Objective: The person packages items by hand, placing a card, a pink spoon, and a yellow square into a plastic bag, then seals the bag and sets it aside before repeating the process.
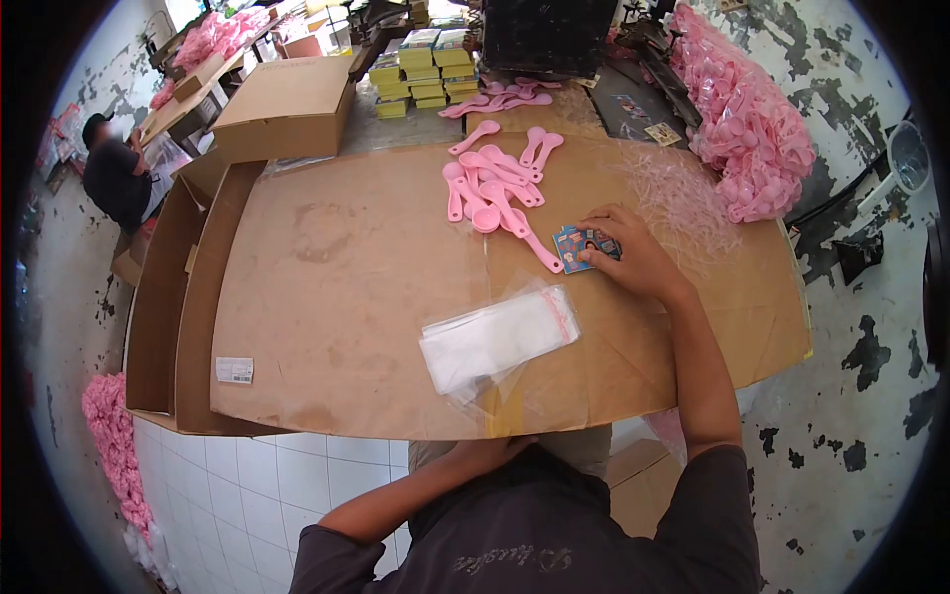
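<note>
My right hand rests at the right of the cardboard-covered table, its thumb and fingers curled over a small blue printed card. Just left of the card lies the handle of a pink measuring spoon, part of a loose pile of pink spoons. Nearer to me is a stack of clear plastic bags with a pinkish strip along the right end. My left hand is down at the table's front edge by my lap, its fingers hidden.
An open cardboard box runs along the left side. A closed carton and stacks of yellow-edged cards stand at the back. Pink spoons are heaped at right. A person sits far left.
</note>
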The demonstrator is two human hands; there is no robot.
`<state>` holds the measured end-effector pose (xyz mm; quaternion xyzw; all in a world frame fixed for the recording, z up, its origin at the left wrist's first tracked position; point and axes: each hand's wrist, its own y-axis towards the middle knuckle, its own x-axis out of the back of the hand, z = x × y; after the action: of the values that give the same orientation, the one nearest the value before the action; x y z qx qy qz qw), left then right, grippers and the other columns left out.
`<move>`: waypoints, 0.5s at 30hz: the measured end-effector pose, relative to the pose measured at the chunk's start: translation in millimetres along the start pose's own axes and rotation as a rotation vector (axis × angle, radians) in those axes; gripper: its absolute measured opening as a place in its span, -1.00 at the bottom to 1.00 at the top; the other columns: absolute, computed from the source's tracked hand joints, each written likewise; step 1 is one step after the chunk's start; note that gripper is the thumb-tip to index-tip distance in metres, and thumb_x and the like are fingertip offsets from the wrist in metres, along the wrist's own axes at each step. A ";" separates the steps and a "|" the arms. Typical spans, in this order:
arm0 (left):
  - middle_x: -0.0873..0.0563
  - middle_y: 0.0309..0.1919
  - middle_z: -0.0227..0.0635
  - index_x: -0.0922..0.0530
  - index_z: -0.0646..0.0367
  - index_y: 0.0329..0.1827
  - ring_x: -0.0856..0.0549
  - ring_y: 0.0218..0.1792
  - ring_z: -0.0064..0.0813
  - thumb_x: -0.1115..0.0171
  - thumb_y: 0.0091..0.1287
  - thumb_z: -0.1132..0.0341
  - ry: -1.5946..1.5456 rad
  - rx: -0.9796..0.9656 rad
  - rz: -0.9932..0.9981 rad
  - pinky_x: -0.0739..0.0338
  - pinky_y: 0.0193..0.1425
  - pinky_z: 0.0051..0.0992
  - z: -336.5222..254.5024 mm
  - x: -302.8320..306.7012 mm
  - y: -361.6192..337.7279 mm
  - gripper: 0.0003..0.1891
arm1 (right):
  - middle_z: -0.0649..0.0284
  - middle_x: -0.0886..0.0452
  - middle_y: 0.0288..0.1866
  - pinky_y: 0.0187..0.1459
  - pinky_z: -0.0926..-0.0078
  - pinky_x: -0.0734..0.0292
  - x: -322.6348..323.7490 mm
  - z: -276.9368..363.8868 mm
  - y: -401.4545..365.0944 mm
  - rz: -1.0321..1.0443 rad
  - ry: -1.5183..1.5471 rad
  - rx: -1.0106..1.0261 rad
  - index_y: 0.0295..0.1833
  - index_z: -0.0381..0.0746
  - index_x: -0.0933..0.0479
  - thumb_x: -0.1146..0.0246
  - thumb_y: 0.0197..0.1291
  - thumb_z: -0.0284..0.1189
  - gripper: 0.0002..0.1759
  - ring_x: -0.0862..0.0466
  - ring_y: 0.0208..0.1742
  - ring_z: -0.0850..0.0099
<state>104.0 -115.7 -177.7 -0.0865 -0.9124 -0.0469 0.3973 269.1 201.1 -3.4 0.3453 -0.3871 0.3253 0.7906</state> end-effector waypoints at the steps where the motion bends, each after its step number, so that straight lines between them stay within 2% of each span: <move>1: -0.64 0.24 -0.03 -0.62 0.18 0.26 -0.63 0.26 0.06 -0.28 0.50 0.01 -0.033 -0.039 0.009 -0.51 0.36 -0.09 -7.4 9.7 2.4 -0.53 | 0.09 -0.61 0.19 0.36 0.22 -0.41 1.1 0.7 0.2 0.008 0.002 -0.005 0.21 -0.26 -0.66 -0.44 0.24 -0.28 -0.53 -0.56 0.27 0.10; 5: -0.74 0.05 -0.21 -0.70 0.17 0.09 -0.75 0.04 -0.10 -0.35 0.47 0.22 -0.267 -0.297 0.114 -0.67 0.13 -0.25 -56.2 70.7 -16.8 -0.74 | 0.10 -0.61 0.17 0.32 0.23 -0.43 3.0 2.8 -0.7 0.001 0.010 -0.022 0.21 -0.27 -0.66 -0.46 0.22 -0.28 -0.52 -0.57 0.24 0.12; 8: -0.77 -0.08 -0.25 -0.71 0.17 0.03 -0.80 -0.13 -0.23 -0.39 0.37 0.35 -0.390 -0.394 0.244 -0.73 -0.06 -0.31 -94.0 135.0 -28.0 -0.78 | 0.11 -0.62 0.14 0.31 0.21 -0.44 0.6 -3.4 -0.3 -0.003 0.015 -0.007 0.23 -0.27 -0.65 -0.46 0.22 -0.28 -0.50 -0.57 0.22 0.12; 11: -0.80 -0.15 -0.35 -0.73 0.13 -0.03 -0.82 -0.24 -0.31 -0.44 0.29 0.43 -0.352 -0.449 0.010 -0.74 -0.17 -0.37 -105.3 193.5 -23.2 -0.80 | 0.07 -0.61 0.16 0.31 0.25 -0.47 4.7 -2.1 2.5 0.034 -0.004 -0.021 0.26 -0.30 -0.64 -0.47 0.24 -0.32 -0.49 -0.59 0.23 0.13; 15: -0.81 -0.14 -0.27 -0.73 0.14 -0.12 -0.82 -0.25 -0.30 -0.48 0.21 0.48 0.066 -0.393 -0.485 -0.71 -0.24 -0.38 -95.9 244.4 16.8 -0.80 | 0.10 -0.63 0.10 0.27 0.24 -0.48 3.3 2.0 2.9 -0.093 0.039 -0.045 0.15 -0.31 -0.63 -0.47 0.23 -0.37 -0.58 -0.60 0.19 0.13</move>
<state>12.3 -84.6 66.9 0.0603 -0.8665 -0.3186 0.3794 267.7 202.0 1.2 0.3388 -0.3625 0.2862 0.8197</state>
